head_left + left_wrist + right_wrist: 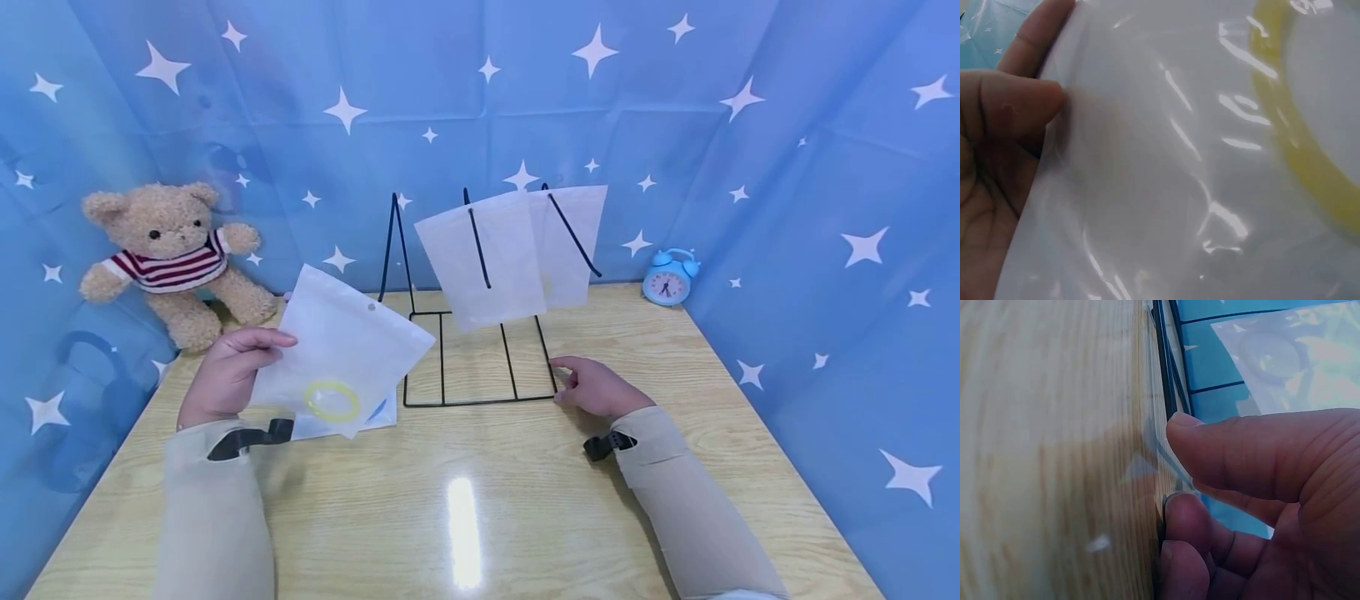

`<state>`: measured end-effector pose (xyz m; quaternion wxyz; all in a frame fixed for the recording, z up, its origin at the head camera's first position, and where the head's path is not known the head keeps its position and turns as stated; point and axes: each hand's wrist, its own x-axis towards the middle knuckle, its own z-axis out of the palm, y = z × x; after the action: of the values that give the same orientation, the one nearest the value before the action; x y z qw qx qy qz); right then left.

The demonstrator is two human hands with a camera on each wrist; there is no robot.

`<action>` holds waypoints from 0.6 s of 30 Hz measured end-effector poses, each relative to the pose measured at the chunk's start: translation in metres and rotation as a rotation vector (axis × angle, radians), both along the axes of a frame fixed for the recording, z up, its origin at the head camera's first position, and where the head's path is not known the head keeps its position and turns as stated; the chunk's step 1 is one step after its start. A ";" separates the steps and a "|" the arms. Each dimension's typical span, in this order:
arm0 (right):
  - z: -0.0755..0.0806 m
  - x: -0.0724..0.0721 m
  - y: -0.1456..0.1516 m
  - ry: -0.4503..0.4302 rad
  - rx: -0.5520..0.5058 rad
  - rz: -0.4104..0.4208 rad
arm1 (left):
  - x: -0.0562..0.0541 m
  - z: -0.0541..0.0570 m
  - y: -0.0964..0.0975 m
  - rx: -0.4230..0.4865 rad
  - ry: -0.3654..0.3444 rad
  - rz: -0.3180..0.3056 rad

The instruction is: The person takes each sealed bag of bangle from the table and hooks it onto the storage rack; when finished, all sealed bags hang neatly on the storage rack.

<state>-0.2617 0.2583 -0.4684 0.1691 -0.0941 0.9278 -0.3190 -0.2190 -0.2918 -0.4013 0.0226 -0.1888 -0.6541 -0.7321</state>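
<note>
White pouch (337, 333) pinched by left hand (234, 372); right hand (597, 388) pinches black rack (480, 402)

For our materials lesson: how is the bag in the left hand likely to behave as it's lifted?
The bag probably bends easily, since its plastic shows creases. Its gloss hints at a slippery surface. It's likely light: the left hand pinches only one edge.

text: none legible | blue clock dial (667, 287): marks (tiny) unreadable
</note>
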 end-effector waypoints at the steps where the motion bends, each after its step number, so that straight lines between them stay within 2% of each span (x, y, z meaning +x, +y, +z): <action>1: 0.000 0.000 0.000 0.001 0.002 0.001 | 0.001 0.001 0.001 0.016 0.010 -0.012; 6: 0.001 0.000 0.000 0.002 0.009 -0.001 | 0.003 0.003 0.006 0.076 0.064 -0.072; 11: 0.000 -0.001 0.000 0.001 0.006 0.001 | 0.004 0.006 0.009 0.050 0.067 -0.113; 18: 0.000 0.000 0.000 0.002 0.009 0.000 | 0.004 0.007 0.012 0.020 0.096 -0.090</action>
<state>-0.2616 0.2580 -0.4680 0.1686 -0.0938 0.9294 -0.3148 -0.2151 -0.2800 -0.3941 0.0229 -0.2524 -0.6360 -0.7289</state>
